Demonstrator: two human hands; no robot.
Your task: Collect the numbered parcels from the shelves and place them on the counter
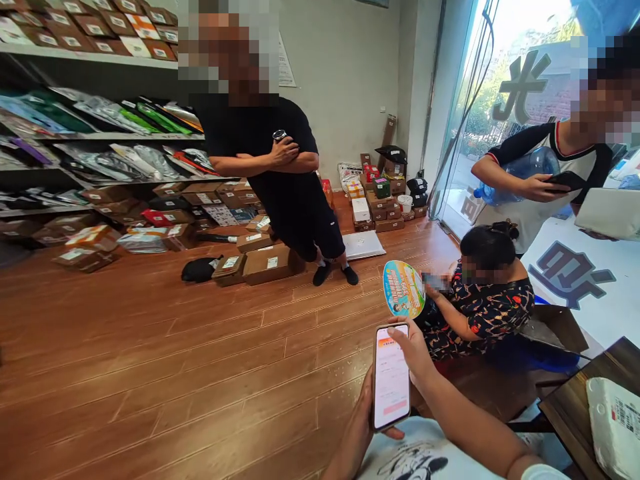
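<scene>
A smartphone (391, 380) is held upright in front of my lap, its lit screen showing a pale page with an orange band on top and a pink bar near the bottom. My left hand (361, 407) wraps round its lower left side, with fingertips showing under the bottom edge. At the upper right edge, my right hand (416, 350) has its thumb over the top of the screen and its other fingers curled at or behind the edge, partly hidden. The small text on the screen cannot be read.
A standing person (260, 153) has folded arms; a seated person (480, 293) holds a phone and a round fan (404, 289). Another person (540, 167) carries a water bottle. Shelves (100, 180) and boxes (270, 261) line the left. A dark table (570, 407) bears a white package (617, 427).
</scene>
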